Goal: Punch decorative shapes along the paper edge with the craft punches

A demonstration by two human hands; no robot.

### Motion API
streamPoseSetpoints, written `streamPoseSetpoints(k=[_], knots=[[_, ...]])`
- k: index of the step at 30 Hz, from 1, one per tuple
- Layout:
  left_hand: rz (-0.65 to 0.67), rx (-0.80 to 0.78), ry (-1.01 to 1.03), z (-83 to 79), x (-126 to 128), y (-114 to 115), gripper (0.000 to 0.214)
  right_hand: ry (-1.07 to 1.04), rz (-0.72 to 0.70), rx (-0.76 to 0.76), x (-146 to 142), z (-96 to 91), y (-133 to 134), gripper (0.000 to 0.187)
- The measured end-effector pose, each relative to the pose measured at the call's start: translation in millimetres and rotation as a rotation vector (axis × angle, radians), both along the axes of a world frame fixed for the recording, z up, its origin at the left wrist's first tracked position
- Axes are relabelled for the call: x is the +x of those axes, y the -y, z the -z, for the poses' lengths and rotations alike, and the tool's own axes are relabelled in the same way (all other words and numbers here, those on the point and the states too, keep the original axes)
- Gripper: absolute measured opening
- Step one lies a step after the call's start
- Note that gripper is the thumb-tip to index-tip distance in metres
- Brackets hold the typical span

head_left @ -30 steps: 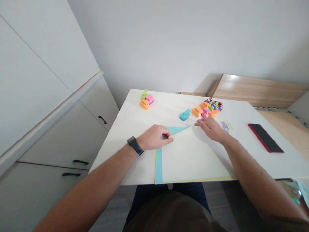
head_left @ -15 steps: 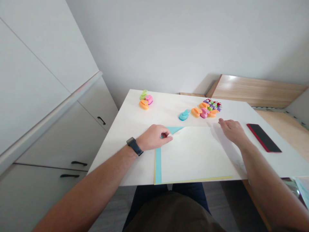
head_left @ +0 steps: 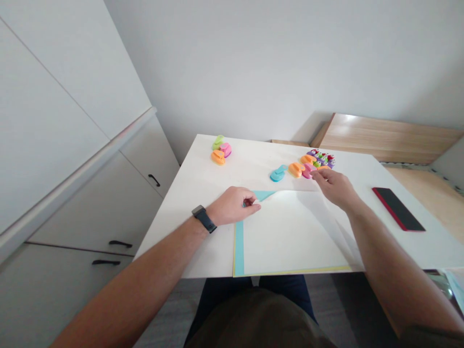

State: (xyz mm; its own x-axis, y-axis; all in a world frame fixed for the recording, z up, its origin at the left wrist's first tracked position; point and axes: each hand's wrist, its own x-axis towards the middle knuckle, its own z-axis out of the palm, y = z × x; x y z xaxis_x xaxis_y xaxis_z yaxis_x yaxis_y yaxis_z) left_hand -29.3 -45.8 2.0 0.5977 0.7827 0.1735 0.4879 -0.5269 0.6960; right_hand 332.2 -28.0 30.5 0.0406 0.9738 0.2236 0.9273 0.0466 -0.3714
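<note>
A large white sheet of paper (head_left: 290, 232) lies over a light blue sheet (head_left: 239, 249), with a yellow edge under them. My left hand (head_left: 237, 204), wearing a dark watch, has thumb and forefinger pinched on the sheet's raised upper left corner. Over the upper right part of the paper, my right hand (head_left: 335, 186) reaches forward, its fingertips by a pink craft punch (head_left: 308, 170). Whether they touch it is unclear. Beside it are an orange punch (head_left: 296, 169), a blue punch (head_left: 278, 173) and another orange punch partly hidden by the hand.
Several small purple, green and red figures (head_left: 323, 157) cluster behind the punches. Green, pink and orange punches (head_left: 218, 157) sit at the far left of the white table (head_left: 253, 152). A black slab with a red edge (head_left: 398, 209) lies at right. Cabinets (head_left: 137, 188) stand left.
My right hand has moved left and slightly up, from the table at right to beside the punches. My left hand stays on the paper corner. The view has shifted slightly.
</note>
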Motion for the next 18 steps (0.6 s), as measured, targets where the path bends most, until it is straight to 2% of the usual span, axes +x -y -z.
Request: streamPoseSetpoints(k=[4,8,13,18], knots=[[-0.002,-0.007,0.002,0.7,-0.1,-0.1,0.024,-0.057,-0.146,0.020,-29.2,1.3,-8.6,0.038],[0.001,-0.019,-0.002,-0.3,0.2,0.0,0.024,-0.004,-0.280,0.025,-60.7,9.2,-27.2,0.051],[-0.009,-0.026,0.000,-1.0,-0.3,-0.3,0.025,0.160,-0.216,-0.020,-88.1,15.5,-48.7,0.050],[-0.005,-0.036,0.014,1.2,-1.5,-0.8,0.026,0.316,-0.143,-0.023,-86.3,14.0,-56.1,0.044]])
